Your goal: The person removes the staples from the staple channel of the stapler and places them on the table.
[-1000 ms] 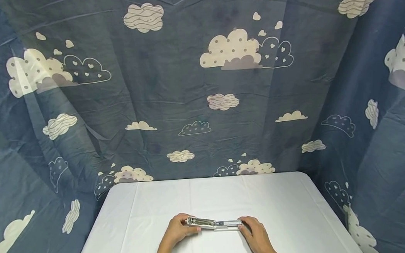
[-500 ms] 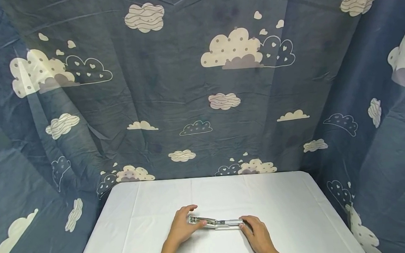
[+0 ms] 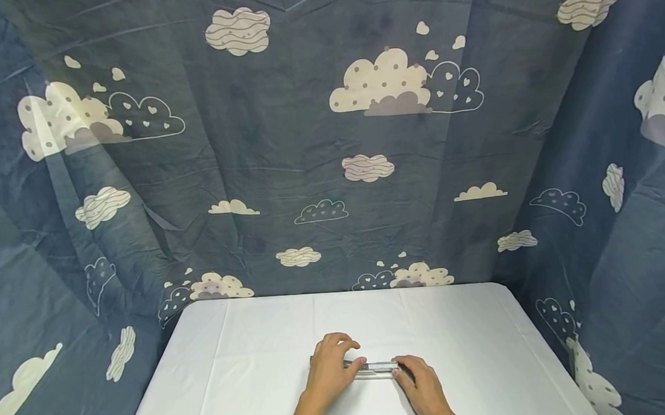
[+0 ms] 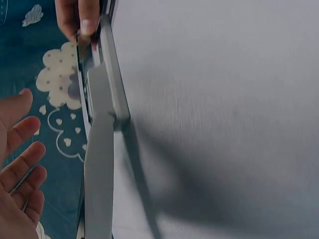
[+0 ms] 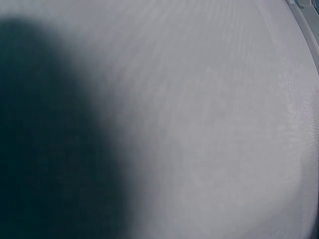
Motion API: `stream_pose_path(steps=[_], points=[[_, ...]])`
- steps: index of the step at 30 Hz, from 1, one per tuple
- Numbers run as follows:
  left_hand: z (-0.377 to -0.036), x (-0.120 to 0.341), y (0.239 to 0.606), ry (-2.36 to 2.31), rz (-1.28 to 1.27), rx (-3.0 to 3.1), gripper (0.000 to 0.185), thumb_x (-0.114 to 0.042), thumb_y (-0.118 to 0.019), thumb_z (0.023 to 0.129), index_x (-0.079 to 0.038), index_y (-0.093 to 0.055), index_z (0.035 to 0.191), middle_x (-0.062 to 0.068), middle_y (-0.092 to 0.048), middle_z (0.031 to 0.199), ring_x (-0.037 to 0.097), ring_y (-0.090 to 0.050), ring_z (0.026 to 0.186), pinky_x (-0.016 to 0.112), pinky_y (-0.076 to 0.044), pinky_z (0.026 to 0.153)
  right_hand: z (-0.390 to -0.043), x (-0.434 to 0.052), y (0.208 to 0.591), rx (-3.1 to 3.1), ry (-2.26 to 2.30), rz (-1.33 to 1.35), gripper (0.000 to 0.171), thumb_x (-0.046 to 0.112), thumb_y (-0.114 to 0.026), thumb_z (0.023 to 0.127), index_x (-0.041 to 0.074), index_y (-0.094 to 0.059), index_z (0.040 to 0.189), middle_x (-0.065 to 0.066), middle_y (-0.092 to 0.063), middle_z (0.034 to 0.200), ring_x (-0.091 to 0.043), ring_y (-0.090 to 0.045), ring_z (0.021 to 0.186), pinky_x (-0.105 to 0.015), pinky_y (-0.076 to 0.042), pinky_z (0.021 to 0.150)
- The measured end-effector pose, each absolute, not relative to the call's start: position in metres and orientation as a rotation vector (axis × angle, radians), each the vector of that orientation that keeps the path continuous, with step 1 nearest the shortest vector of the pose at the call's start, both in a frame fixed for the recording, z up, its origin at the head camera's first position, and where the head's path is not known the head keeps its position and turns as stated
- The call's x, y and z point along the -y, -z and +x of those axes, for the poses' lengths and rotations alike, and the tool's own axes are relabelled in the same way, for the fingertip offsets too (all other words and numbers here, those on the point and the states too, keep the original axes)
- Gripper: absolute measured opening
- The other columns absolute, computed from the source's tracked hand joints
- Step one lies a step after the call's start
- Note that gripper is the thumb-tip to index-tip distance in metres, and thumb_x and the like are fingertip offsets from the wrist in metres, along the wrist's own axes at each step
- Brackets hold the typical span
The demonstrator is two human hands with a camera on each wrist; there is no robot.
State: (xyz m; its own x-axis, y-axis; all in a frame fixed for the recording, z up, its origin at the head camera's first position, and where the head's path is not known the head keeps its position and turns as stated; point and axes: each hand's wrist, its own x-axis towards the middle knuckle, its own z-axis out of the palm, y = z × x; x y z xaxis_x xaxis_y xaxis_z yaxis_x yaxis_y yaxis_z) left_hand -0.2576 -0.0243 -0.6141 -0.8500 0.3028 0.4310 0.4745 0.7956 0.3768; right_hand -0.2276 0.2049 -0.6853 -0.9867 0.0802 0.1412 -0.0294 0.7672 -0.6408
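A grey-white stapler (image 3: 381, 367) lies opened out on the white table, its two arms spread end to end from left to right. My right hand (image 3: 422, 383) pinches its right end between thumb and fingers. Above the stapler's middle hovers my left hand (image 3: 329, 367), hiding most of the left arm in the head view. Seen from the left wrist, the left hand's fingers (image 4: 27, 167) are loosely extended, with a gap between them and the stapler (image 4: 99, 164). Only a corner of the stapler (image 5: 305, 22) shows in the right wrist view, which is mostly blurred.
The white tabletop (image 3: 460, 326) has rounded far corners and faint fold creases. Behind it and along both sides hangs a dark blue curtain (image 3: 282, 134) printed with clouds and hearts.
My left hand has let go of the stapler's left end, spread its fingers and moved right over the stapler's middle. The right hand keeps its hold at the right end.
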Motion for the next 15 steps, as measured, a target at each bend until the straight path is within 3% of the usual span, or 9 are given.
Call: stream_pose_path(steps=[15], points=[[-0.255,-0.014,0.630,0.662,-0.645,2.709,0.018,-0.033,-0.085,0.084,-0.022,-0.079,0.097,-0.007,-0.072,0.103,0.012,-0.065,0.100,0.032,-0.054,0.090,-0.227,-0.207,0.687,2.765,-1.072,-0.006,0.027,0.033,-0.068,0.098,0.023,-0.070,0.123,-0.005,-0.068,0.133,-0.032,-0.060,0.130,-0.059,-0.042,0.112]])
